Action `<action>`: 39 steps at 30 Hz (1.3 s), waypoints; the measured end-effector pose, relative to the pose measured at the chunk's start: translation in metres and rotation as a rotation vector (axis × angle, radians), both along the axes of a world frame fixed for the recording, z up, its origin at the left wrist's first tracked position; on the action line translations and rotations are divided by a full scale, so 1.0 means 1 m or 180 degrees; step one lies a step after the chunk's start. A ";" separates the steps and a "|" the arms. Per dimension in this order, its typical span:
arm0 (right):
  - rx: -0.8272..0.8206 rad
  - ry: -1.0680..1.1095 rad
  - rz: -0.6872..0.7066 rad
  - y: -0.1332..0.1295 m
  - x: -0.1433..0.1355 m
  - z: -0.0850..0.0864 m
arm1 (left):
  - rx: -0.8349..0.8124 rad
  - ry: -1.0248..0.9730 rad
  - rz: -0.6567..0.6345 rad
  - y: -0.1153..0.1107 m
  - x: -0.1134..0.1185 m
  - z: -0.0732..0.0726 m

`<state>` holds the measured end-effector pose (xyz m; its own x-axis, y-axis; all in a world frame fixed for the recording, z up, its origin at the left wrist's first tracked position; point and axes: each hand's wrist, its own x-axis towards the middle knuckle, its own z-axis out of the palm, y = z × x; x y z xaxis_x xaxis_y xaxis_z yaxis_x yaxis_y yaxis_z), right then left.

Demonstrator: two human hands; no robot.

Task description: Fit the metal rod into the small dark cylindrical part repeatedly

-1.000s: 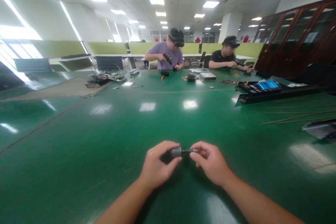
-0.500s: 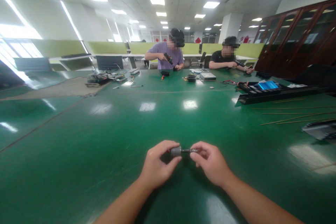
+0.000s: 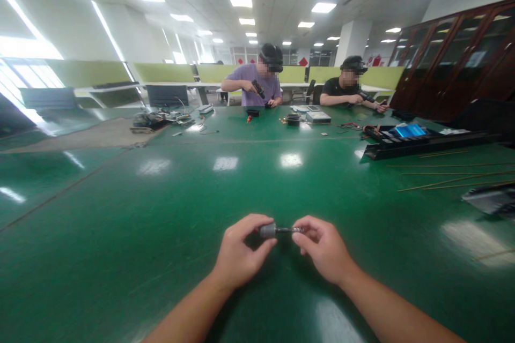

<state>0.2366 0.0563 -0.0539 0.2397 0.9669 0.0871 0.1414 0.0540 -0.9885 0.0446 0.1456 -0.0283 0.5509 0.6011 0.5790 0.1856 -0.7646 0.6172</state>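
A grey cylindrical part (image 3: 268, 231) is pinched between the thumb and fingers of my left hand (image 3: 242, 252). From its right side a thin dark metal shaft (image 3: 284, 230) reaches across to my right hand (image 3: 324, 249), whose thumb and fingertips are closed on its right end. The shaft lies roughly level, over the near middle of the green table (image 3: 201, 187). My right fingers hide the far tip of the shaft.
Two people (image 3: 257, 83) (image 3: 341, 88) work at the table's far side with dark tools. Electronic parts (image 3: 151, 119) lie far left. Far right are a black tray (image 3: 422, 144), thin rods (image 3: 454, 174) and a metal piece (image 3: 488, 198). A grey box (image 3: 318, 117) stands far centre.
The grey part and my left fingertips have shifted very slightly to the left, and a little more of the shaft shows. Both hands keep their hold.
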 end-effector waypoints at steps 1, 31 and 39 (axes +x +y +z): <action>0.0007 0.0003 -0.0003 0.000 0.000 0.000 | 0.0002 -0.0004 -0.0002 0.000 0.000 0.000; 0.0034 0.0013 -0.0132 -0.001 0.001 0.001 | -0.0081 0.0016 0.0045 0.001 -0.001 0.000; 0.0038 0.0010 -0.0144 -0.001 0.002 0.003 | -0.0084 0.0040 0.0062 0.002 -0.002 0.000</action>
